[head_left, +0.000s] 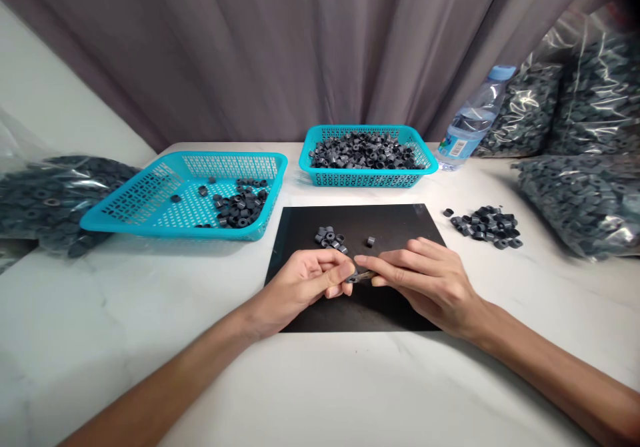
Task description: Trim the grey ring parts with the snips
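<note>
Bare, slim forearms; bare left hand, bare right hand

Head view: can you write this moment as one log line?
Left hand: pinching dark ring | right hand: holding thin tool at ring | black mat: loose rings on it

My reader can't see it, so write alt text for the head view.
The left hand pinches a small dark part over a black mat; the right hand holds a thin tool to it. Around them are loose parts, two teal baskets of parts, a bottle and clear bags of parts.
</note>
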The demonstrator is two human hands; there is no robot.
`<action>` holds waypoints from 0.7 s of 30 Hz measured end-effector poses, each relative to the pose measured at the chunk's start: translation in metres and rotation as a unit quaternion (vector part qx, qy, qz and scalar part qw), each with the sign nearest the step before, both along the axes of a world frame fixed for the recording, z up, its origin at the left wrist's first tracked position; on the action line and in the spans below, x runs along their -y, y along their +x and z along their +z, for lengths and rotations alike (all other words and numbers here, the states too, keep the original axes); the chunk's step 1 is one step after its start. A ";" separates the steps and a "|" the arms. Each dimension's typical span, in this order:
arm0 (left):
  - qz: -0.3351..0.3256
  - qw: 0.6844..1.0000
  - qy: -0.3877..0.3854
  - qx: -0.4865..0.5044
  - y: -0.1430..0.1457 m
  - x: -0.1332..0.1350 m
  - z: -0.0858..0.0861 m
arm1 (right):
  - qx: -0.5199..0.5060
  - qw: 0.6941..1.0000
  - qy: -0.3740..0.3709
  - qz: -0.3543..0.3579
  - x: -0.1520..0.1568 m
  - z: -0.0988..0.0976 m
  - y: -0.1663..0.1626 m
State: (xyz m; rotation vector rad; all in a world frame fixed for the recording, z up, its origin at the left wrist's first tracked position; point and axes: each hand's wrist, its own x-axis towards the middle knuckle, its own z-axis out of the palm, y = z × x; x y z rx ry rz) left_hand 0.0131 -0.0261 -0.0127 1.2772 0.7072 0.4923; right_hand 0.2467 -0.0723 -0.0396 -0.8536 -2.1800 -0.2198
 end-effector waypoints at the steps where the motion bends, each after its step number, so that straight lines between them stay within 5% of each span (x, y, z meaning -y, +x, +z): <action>1: 0.003 1.000 -0.001 0.000 0.000 0.000 0.001 | -0.002 1.000 0.000 0.001 0.000 -0.001 0.000; 21: -0.004 1.000 0.004 0.001 0.001 -0.001 0.000 | 0.025 1.000 0.007 -0.016 0.001 -0.001 0.003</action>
